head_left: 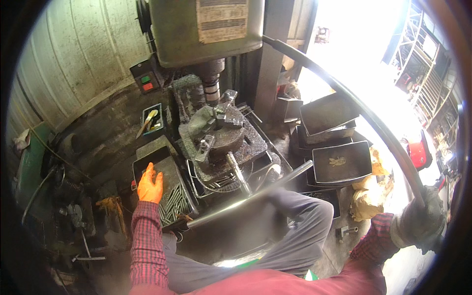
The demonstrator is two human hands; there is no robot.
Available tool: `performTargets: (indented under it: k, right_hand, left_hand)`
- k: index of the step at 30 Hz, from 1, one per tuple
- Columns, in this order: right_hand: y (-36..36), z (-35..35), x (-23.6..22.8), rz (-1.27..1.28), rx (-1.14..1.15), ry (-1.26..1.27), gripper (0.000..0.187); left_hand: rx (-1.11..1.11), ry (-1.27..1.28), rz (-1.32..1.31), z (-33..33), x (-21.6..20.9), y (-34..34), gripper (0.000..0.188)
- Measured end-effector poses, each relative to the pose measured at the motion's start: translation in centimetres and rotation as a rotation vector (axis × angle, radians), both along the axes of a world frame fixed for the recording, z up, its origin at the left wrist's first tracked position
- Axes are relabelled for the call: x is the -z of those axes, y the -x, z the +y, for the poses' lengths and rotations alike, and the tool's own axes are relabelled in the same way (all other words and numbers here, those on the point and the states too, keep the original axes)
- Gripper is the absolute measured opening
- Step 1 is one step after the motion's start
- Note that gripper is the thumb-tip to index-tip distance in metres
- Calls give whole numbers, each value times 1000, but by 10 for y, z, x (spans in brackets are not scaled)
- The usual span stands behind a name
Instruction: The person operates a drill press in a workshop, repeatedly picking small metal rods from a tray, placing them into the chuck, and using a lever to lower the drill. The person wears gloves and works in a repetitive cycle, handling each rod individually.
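Orange-gloved left hand (150, 186) is reaching, fingers spread and holding nothing, into a metal tray (169, 169) of steel rods (172, 204) beside the drill press (206, 29). Grey-gloved right hand (422, 221) is clenching the long curved lever (364, 115).
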State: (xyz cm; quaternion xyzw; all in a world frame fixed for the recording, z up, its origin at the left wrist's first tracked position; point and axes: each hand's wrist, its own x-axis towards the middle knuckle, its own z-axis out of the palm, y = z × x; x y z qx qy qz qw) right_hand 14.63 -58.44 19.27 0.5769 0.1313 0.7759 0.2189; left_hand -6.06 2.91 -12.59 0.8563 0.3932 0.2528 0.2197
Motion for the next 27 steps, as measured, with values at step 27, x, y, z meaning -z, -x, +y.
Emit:
performTargets:
  k: [27]
  right_hand:
    - [3, -6, -44, -91, 306, 139, 24]
  left_hand:
    - [-24, 54, -3, -9, -20, 1, 61]
